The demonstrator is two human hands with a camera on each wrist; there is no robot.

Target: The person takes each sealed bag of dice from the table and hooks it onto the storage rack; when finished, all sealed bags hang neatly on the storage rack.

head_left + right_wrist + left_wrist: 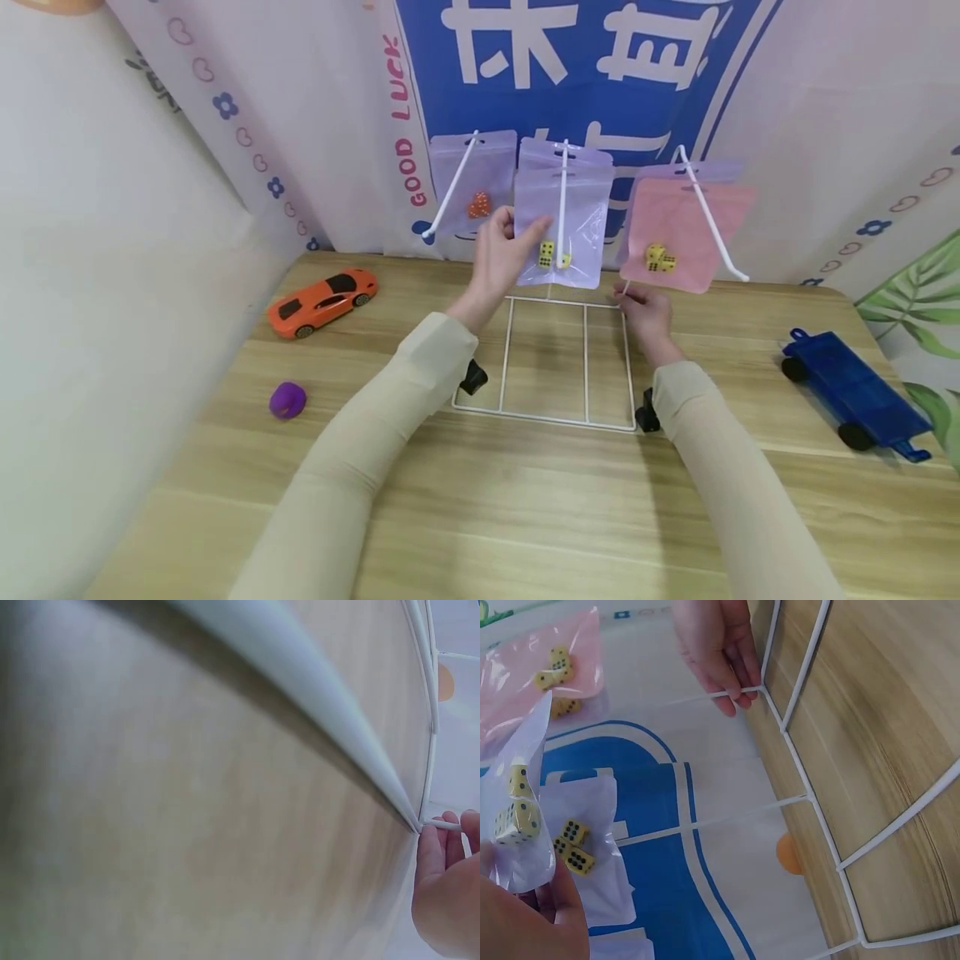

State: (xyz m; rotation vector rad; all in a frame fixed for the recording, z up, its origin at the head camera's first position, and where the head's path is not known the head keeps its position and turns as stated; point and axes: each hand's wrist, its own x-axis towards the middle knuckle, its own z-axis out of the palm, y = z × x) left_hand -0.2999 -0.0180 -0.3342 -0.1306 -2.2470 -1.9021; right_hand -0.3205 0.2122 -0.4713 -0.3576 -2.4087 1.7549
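My left hand [497, 258] pinches the left edge of the front lilac zip pouch [583, 196], which has yellow dice in its lower part. This pouch hangs on the middle white hook [563, 187], with another lilac pouch [607, 885] behind it. At the back right corner of the white wire rack [543, 417], my right hand [648, 318] grips an upright wire, its fingers curled round it in the right wrist view. Just above that hand hangs a pink pouch [697, 229] with yellow dice, in front of a lilac one.
On the left hook [452, 187] hangs a lilac pouch with orange dice [478, 205]. An orange toy car [322, 302] and a small purple object [288, 401] lie left on the wooden table [480, 517]. A blue toy trailer [855, 387] stands right; black clips flank the rack's front.
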